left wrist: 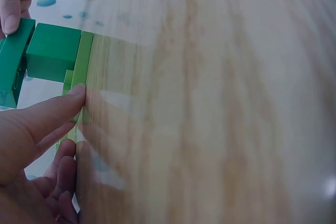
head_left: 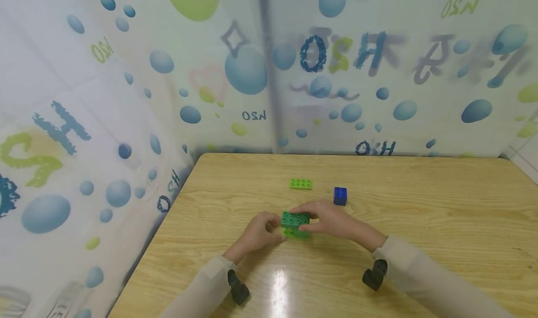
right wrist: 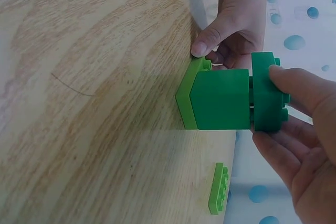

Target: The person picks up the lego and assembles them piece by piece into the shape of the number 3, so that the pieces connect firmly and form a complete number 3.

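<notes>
My right hand [head_left: 332,221] pinches a dark green toy building brick [head_left: 293,220] between thumb and fingers. In the right wrist view the brick [right wrist: 266,95] sits just over a green block [right wrist: 220,99], with a narrow gap and studs showing between them. That block stands on one end of a light green flat brick [left wrist: 84,59] on the table. My left hand [head_left: 259,234] holds this flat brick at its other end, thumb [left wrist: 77,90] on its edge. Part of the flat brick is hidden by the left fingers in the left wrist view.
Farther back on the table [head_left: 420,206] lies a second light green flat brick [head_left: 300,184]. A blue block [head_left: 340,196] stands beyond my right hand. A patterned curtain [head_left: 336,84] hangs behind the table and along its left side.
</notes>
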`<state>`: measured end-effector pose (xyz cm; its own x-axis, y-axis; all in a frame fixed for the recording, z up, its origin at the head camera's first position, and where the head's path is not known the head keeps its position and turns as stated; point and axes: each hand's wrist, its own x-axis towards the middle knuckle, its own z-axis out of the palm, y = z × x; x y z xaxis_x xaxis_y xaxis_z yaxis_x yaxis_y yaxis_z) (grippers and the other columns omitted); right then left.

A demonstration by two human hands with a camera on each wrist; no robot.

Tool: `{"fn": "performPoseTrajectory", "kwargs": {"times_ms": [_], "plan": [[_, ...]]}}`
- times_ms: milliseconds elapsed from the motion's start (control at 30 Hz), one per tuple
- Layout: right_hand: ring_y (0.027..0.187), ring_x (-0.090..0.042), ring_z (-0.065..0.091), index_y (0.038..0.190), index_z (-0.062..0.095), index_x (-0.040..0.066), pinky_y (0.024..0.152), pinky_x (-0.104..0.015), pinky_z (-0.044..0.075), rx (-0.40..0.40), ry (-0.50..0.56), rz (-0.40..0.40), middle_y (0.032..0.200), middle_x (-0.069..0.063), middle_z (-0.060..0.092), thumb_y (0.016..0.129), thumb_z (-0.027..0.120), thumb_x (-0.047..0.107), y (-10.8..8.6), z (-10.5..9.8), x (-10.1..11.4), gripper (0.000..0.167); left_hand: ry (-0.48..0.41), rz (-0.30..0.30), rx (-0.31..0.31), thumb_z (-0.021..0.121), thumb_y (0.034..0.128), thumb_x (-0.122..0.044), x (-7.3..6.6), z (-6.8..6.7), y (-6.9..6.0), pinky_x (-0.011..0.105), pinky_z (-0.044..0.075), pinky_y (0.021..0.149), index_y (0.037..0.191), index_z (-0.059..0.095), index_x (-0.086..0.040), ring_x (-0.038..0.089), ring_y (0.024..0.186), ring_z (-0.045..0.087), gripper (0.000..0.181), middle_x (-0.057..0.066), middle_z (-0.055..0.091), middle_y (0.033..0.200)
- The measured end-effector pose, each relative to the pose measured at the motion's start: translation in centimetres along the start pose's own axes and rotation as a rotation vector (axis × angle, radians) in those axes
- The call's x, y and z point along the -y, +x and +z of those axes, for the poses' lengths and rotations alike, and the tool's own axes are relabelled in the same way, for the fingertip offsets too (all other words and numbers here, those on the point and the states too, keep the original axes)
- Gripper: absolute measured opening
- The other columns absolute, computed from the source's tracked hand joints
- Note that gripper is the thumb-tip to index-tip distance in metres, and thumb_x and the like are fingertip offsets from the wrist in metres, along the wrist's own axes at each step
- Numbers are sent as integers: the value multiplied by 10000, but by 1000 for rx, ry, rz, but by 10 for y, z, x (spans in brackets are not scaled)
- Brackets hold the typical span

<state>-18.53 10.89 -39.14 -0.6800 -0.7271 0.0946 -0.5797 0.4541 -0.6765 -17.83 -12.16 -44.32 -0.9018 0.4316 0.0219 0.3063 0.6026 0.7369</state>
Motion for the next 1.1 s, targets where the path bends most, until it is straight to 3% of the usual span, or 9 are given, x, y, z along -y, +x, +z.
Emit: {"fn": "performPoseTrajectory", "kwargs": {"times_ms": [733,900,1000,1100], "plan": [[935,-163,609,1226,592,94,739,-321,520,-45,-16,25,1163,-87,607,832,681,198,2,6,-1,417,-29,-18,20,777,728,-141,-2,-2,-2,349,448,757,995,660,-63,212,911,509,302,53,546,972],[796,-95,620,1218,603,122,662,-243,509,-71,-40,19,1128,-69,630,826,688,223,2,7,-1,413,-25,-9,17,774,731,-146,-2,-3,-3,346,447,758,994,658,-70,207,911,509,298,51,551,972],[768,-72,609,1222,599,132,654,-225,499,-73,-17,25,1103,-50,639,834,679,229,2,8,-2,408,-30,-5,16,771,735,-143,-2,-3,-2,344,447,759,1003,657,-68,202,908,508,301,48,550,966],[848,-98,611,1243,580,134,717,-261,511,-60,41,41,1144,-51,615,850,662,206,0,9,-4,407,-30,3,17,771,735,-144,-2,-1,-2,343,448,763,1003,659,-65,201,908,507,301,45,551,961]]}}
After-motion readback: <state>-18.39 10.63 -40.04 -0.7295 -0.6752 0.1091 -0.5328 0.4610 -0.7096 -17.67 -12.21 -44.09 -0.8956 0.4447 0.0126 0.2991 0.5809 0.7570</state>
